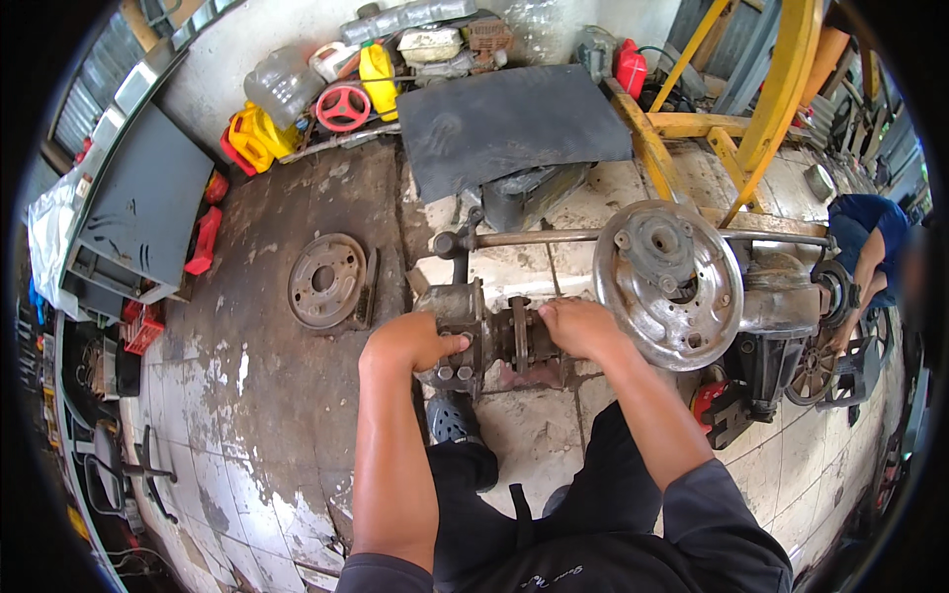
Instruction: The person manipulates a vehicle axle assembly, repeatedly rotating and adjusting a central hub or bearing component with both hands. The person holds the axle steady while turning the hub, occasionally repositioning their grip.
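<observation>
A greasy metal housing [453, 321] with bolt heads and a flanged shaft end [518, 336] is in front of me, over a dull red support [534, 374]. My left hand [410, 343] is closed round the housing's left side, thumb on top near the bolts. At the other end, my right hand [583, 326] grips the edge of the flanged part, its lower fingers hidden. Just right of that hand stands a round metal brake backing plate [714, 314] with a hub in it. Behind the housing runs a long metal rod [544, 237].
Another backing plate [322, 281] lies on the stained floor to the left. A dark sheet [509, 124] covers things at the back, beside a yellow steel frame [761, 109]. At right, a person in blue [875, 232] crouches by an axle casing [781, 296]. A grey cabinet [143, 193] stands left.
</observation>
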`<action>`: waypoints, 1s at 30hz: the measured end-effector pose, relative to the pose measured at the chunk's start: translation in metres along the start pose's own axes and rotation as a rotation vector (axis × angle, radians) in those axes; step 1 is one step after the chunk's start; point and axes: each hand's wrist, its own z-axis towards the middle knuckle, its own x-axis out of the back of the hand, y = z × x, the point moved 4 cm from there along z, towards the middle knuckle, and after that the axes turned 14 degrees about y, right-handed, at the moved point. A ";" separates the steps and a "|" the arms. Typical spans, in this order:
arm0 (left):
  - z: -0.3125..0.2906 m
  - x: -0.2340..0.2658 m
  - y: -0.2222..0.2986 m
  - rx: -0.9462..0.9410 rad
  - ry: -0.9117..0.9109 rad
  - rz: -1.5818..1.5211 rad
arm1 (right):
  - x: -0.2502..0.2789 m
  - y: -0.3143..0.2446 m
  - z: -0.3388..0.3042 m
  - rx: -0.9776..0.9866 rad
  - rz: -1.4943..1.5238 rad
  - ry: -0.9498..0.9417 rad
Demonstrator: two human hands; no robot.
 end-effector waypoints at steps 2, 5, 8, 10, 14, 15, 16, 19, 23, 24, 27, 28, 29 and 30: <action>0.002 -0.005 -0.006 -0.035 0.079 0.006 | -0.010 0.004 0.004 0.027 0.013 0.016; 0.007 -0.010 -0.012 -0.081 0.172 -0.047 | 0.000 -0.003 -0.010 0.109 0.054 0.088; 0.001 -0.001 -0.001 -0.110 0.096 -0.104 | -0.009 0.008 0.001 0.117 0.036 0.124; 0.003 -0.005 -0.001 -0.077 0.107 -0.056 | -0.009 0.009 0.001 0.090 0.039 0.104; 0.003 -0.007 -0.010 -0.044 0.115 -0.033 | 0.005 -0.004 -0.009 0.044 0.057 0.041; 0.003 -0.007 -0.007 -0.038 0.077 -0.024 | 0.004 -0.002 -0.013 0.051 0.062 0.059; 0.004 -0.004 -0.003 -0.032 0.038 -0.014 | 0.001 0.001 -0.010 0.052 0.049 0.057; 0.004 -0.006 -0.006 -0.041 0.063 -0.010 | -0.002 0.000 0.001 0.038 0.027 0.042; 0.003 -0.009 -0.012 -0.030 0.083 -0.005 | 0.007 -0.006 -0.010 0.026 0.050 0.018; 0.003 -0.009 -0.011 -0.024 0.068 -0.005 | 0.008 -0.004 -0.014 0.032 0.063 0.033; 0.002 -0.001 -0.004 -0.018 0.037 0.001 | 0.000 -0.001 0.000 0.018 0.020 0.046; 0.001 0.000 -0.003 -0.022 0.028 0.004 | -0.001 0.001 0.001 0.019 0.008 0.026; 0.000 -0.001 -0.004 -0.019 0.014 0.005 | -0.002 -0.002 0.002 0.023 -0.003 -0.002; -0.001 0.000 -0.004 -0.015 0.018 0.019 | -0.004 -0.005 0.001 0.027 -0.013 -0.031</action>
